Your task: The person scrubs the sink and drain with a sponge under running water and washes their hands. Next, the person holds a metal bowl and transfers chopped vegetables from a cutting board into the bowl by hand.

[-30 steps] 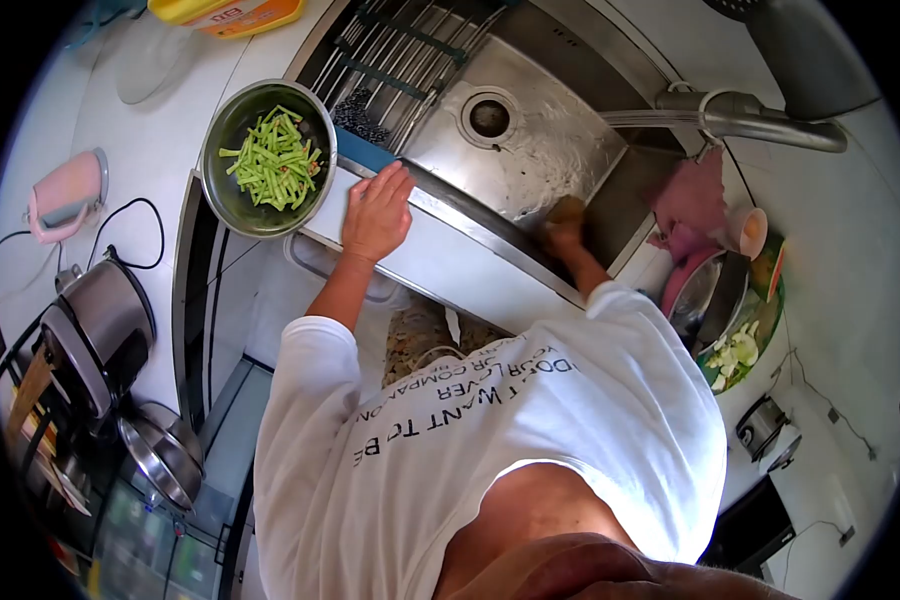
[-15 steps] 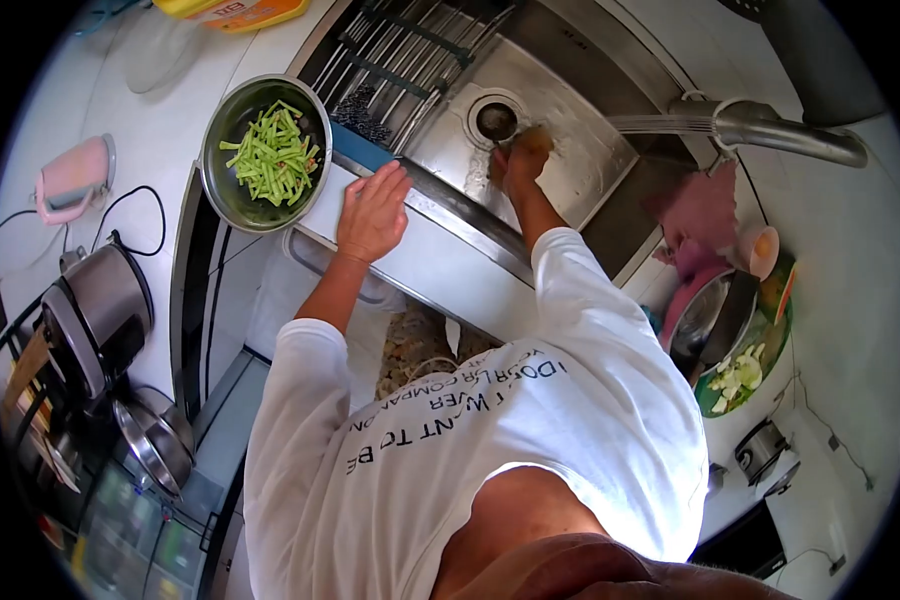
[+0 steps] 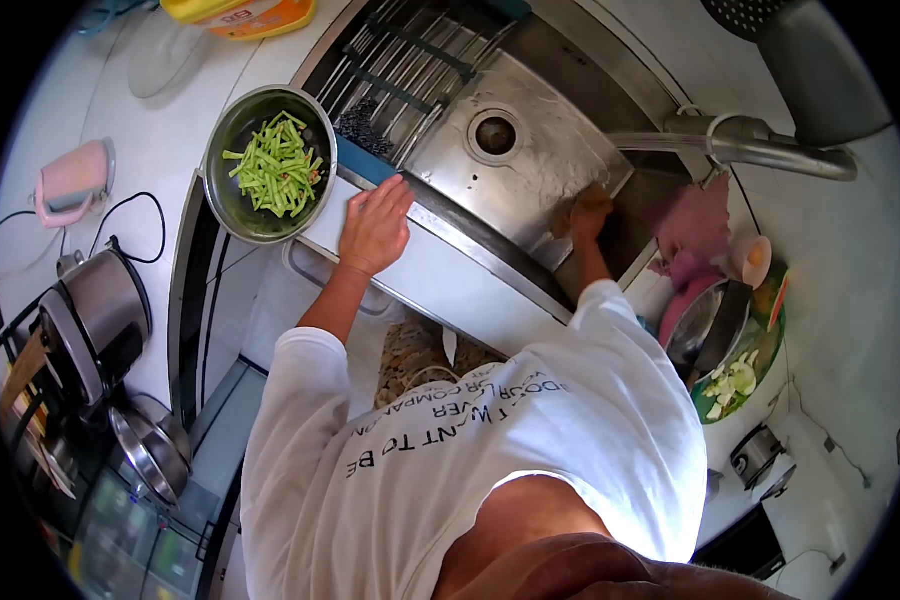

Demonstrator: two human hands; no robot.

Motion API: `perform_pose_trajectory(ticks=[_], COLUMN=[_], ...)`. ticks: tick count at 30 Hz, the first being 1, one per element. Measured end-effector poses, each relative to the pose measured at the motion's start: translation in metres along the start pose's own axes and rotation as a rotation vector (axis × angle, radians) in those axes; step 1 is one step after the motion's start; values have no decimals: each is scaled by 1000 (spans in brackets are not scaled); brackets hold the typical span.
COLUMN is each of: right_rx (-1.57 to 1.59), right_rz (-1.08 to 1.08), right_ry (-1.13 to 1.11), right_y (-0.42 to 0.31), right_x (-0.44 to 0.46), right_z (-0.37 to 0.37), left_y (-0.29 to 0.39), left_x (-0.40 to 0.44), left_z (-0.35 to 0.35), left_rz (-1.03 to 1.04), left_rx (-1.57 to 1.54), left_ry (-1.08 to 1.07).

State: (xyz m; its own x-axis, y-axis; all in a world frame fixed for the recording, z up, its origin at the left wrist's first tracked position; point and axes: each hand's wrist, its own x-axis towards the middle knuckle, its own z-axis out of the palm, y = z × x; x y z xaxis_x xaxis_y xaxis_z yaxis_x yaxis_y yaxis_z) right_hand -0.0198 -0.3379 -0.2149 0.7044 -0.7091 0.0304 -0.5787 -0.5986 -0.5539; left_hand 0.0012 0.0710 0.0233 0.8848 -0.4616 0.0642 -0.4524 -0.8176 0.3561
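My left hand (image 3: 374,228) lies flat on the counter's front edge by the sink, fingers stretched out, holding nothing. My right hand (image 3: 588,214) is down inside the steel sink (image 3: 530,150), low in its near right corner. Motion blurs its fingers, so I cannot make out whether it holds anything. Water runs from the tap (image 3: 785,152) into the basin, which looks wet around the round drain (image 3: 495,136). Left of my left hand stands a steel bowl (image 3: 216,190) with cut green beans (image 3: 275,165) in it.
A dish rack (image 3: 400,70) spans the sink's left part, with a dark scrubber (image 3: 363,125) on it. Right of the sink are a pink cloth (image 3: 695,222), a pan (image 3: 705,325) and a green basket (image 3: 778,345). A yellow container (image 3: 260,18) stands at the back left.
My right hand has moved from beside the drain toward the sink's near right corner, away from the drain. My left hand stays on the counter edge.
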Motion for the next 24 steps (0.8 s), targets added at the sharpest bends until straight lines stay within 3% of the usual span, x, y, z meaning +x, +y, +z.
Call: perform_pose_trajectory(ticks=[1, 3, 5, 7, 10, 13, 17, 21, 23, 24], right_rx=[-214, -319, -3, -343, -152, 54, 248, 498, 194, 192], right_rz=[-217, -329, 36, -531, -424, -474, -369, -118, -522, -522], right_ry=[147, 27, -230, -244, -302, -528, -599, -1155, -1095, -1110], right_y=[30, -25, -111, -29, -139, -145, -155, -95, -136, -139], right_x=[10, 27, 35, 82, 56, 60, 20, -57, -96, -99], right_z=[37, 33, 17, 116, 60, 55, -10, -18, -43, -32], left_y=[0, -1, -4, -4, -3, -3, -3, -4, -4, -4], left_x=[1, -1, -1, 0, -1, -2, -1, -2, -2, -1], left_z=[-1, 0, 4, 4, 3, 4, 1, 2, 2, 2], left_rz=[-1, 3, 10, 16, 20, 19, 13, 21, 27, 24], left_rx=[3, 19, 44, 45, 64, 54, 62, 52, 53, 36], left_ry=[-9, -16, -5, -1, 9, 19, 3, 14, 21, 15])
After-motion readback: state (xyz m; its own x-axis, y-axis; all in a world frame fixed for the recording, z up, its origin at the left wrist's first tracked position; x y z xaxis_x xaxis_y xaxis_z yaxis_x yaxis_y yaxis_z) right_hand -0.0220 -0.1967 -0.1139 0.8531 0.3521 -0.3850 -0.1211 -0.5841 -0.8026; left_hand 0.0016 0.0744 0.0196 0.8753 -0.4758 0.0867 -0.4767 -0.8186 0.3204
